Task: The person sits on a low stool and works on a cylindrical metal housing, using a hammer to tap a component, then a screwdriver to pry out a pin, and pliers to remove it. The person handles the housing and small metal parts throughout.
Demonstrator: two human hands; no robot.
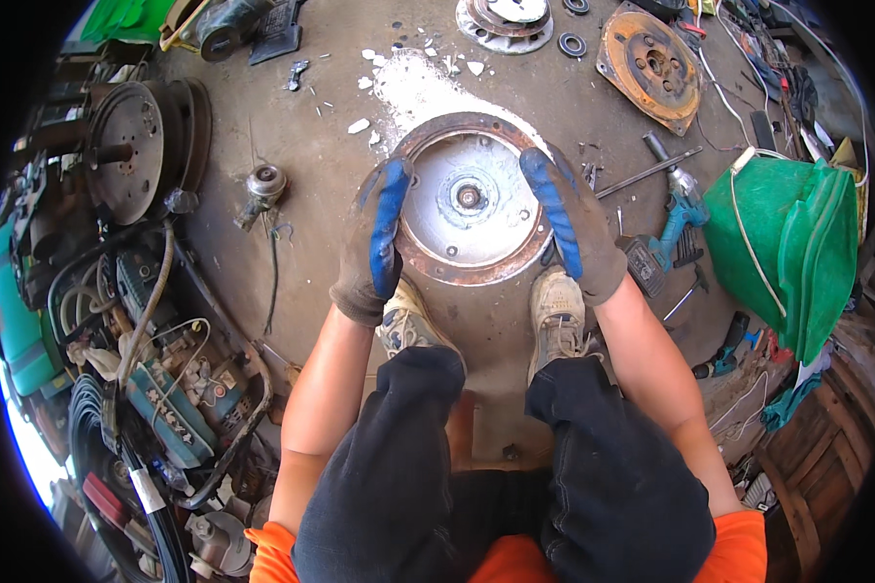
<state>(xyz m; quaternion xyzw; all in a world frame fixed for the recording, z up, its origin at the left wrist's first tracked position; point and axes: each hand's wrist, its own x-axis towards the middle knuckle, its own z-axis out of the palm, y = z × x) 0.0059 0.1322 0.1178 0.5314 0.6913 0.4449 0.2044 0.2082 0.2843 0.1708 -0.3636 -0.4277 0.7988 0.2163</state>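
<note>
Between my boots, on the concrete floor, is a round metal housing (433, 219) with a rusty rim and a pale, whitish inside. A small bolt or shaft end (469, 196) sits at its centre. My left hand (374, 233), in a brown and blue work glove, grips the left side of the rim. On the opposite side my right hand (572, 223), gloved the same way, holds the rim with its blue finger side against it. The undersides of both hands' fingertips are partly hidden. White powder (408, 87) and chips lie just beyond the housing.
A teal cordless impact wrench (681, 219) and a green bucket (783, 243) stand at right. Farther off are a rusty round plate (651, 63), a flanged hub (506, 24) and a bearing ring (573, 44). Wheel rims (131, 151) and a small engine (180, 398) crowd the left.
</note>
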